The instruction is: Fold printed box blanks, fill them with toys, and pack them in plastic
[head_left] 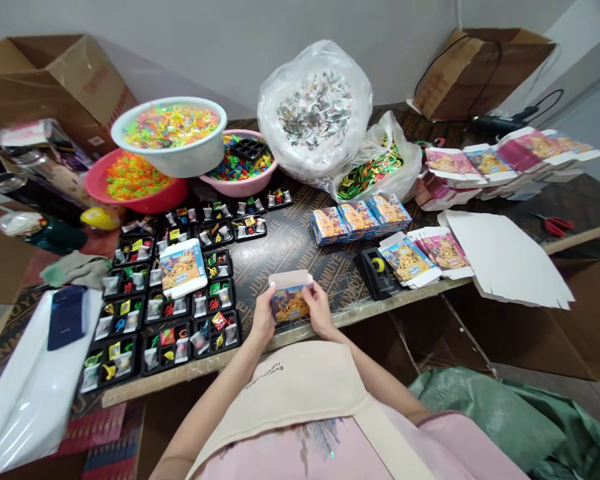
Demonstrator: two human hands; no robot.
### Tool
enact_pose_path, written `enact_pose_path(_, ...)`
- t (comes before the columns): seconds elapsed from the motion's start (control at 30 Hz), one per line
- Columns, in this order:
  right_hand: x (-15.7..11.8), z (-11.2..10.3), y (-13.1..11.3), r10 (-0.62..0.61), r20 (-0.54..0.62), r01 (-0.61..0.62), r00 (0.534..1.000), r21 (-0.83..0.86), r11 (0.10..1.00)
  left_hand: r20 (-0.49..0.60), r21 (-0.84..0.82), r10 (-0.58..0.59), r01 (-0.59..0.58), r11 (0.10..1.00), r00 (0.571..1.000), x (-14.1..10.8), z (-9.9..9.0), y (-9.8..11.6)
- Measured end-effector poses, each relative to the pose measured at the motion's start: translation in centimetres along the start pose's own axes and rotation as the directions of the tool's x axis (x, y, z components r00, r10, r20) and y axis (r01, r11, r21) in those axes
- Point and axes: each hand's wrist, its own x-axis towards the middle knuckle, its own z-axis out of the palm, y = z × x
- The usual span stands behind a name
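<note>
Between my two hands is a small printed cardboard box [290,305] with its white top flap standing up. My left hand [264,315] grips the box's left side, and my right hand [321,308] holds its right edge, thumb on the front. Left of them lie several black compartment trays [215,333] filled with small wrapped pieces and colourful toys. A few flat printed boxes [183,267] rest on top of those trays. Beyond my hands, blue printed boxes [360,217] stand in short stacks. To the right sits a black tape dispenser [377,273] with yellow tape.
Tubs of small toys [170,160] and a plastic bag of wrapped pieces [315,113] line the back. Flattened cartons [510,160], white card sheets [505,257] and red scissors [557,225] lie right. A phone [67,319] rests on white plastic at the left.
</note>
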Motion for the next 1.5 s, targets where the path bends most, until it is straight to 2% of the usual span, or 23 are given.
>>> enact_pose_path(0.1, -0.1, 0.0, 0.1, 0.076, -0.091, -0.069, 0.993, 0.081, 0.994, 0.015, 0.041, -0.017, 0.017, 0.999, 1.000, 0.2, -0.3, 0.2)
enact_pose_path(0.17, 0.4, -0.1, -0.5, 0.105, -0.100, -0.099, 0.989, 0.064, 0.993, 0.014, 0.063, -0.029, 0.028, 0.998, 0.999, 0.5, -0.7, 0.7)
enact_pose_path(0.33, 1.3, 0.2, -2.2, 0.145, 0.103, -0.145, 0.984, -0.005, 0.989, -0.001, 0.098, -0.025, 0.025, 0.995, 1.000, 1.0, -0.8, 1.7)
enact_pose_path(0.43, 1.1, 0.7, -2.1, 0.068, 0.076, -0.071, 0.995, 0.034, 0.997, -0.097, 0.061, 0.108, -0.102, 0.993, 0.989, 0.8, -0.5, 1.4)
enact_pose_path(0.5, 0.6, 1.0, -1.7, -0.014, 0.034, 0.012, 0.999, 0.065, 0.998, -0.138, 0.070, 0.237, -0.229, 0.971, 0.962, 0.3, -0.3, 0.8)
enact_pose_path(0.6, -0.3, 1.3, -1.1, -0.126, -0.043, 0.128, 0.991, 0.040, 0.991, -0.122, 0.168, 0.411, -0.390, 0.906, 0.903, -0.8, -0.3, -0.3)
enact_pose_path(0.67, -0.7, 1.2, -0.9, -0.180, -0.071, 0.177, 0.981, -0.039, 0.983, -0.086, 0.261, 0.473, -0.438, 0.860, 0.877, -1.4, -0.4, -0.6)
enact_pose_path(0.73, -0.9, 1.0, -1.1, -0.195, -0.046, 0.188, 0.980, -0.122, 0.975, -0.055, 0.326, 0.477, -0.436, 0.839, 0.877, -1.7, -0.6, -0.6)
enact_pose_path(0.9, -0.2, 0.0, -2.1, -0.139, 0.050, 0.147, 0.989, -0.249, 0.957, -0.023, 0.333, 0.370, -0.342, 0.879, 0.929, -1.2, -1.1, 0.8)
enact_pose_path(1.0, 0.3, -0.8, -3.0, -0.129, 0.137, 0.166, 0.982, -0.310, 0.936, 0.053, 0.420, 0.341, -0.331, 0.845, 0.938, -0.8, -1.7, 1.8)
enact_pose_path(1.07, 0.6, -1.5, -3.4, -0.131, 0.215, 0.198, 0.968, -0.325, 0.925, 0.165, 0.495, 0.355, -0.389, 0.777, 0.920, -0.9, -2.4, 2.3)
enact_pose_path(1.17, 1.0, -2.8, -3.7, -0.161, 0.337, 0.279, 0.928, -0.338, 0.899, 0.348, 0.582, 0.391, -0.523, 0.623, 0.852, -1.3, -3.8, 2.7)
enact_pose_path(1.27, 1.0, -3.9, -3.3, -0.254, 0.475, 0.454, 0.843, -0.373, 0.809, 0.439, 0.654, 0.396, -0.589, 0.476, 0.807, -1.5, -4.4, 2.5)
enact_pose_path(1.33, 0.7, -4.3, -3.0, -0.310, 0.529, 0.555, 0.790, -0.402, 0.728, 0.513, 0.681, 0.376, -0.633, 0.369, 0.772, -1.4, -4.0, 2.0)
enact_pose_path(1.37, 0.4, -4.5, -2.9, -0.325, 0.539, 0.584, 0.777, -0.425, 0.692, 0.566, 0.683, 0.351, -0.663, 0.307, 0.746, -1.2, -3.5, 1.8)
enact_pose_path(1.43, -0.2, -5.2, -3.3, -0.327, 0.537, 0.605, 0.777, -0.495, 0.624, 0.670, 0.669, 0.275, -0.721, 0.180, 0.690, -0.7, -2.3, 1.5)
enact_pose_path(1.5, -0.5, -6.9, -4.2, -0.347, 0.486, 0.594, 0.802, -0.586, 0.551, 0.734, 0.644, 0.219, -0.761, 0.072, 0.642, -0.3, -1.1, 1.7)
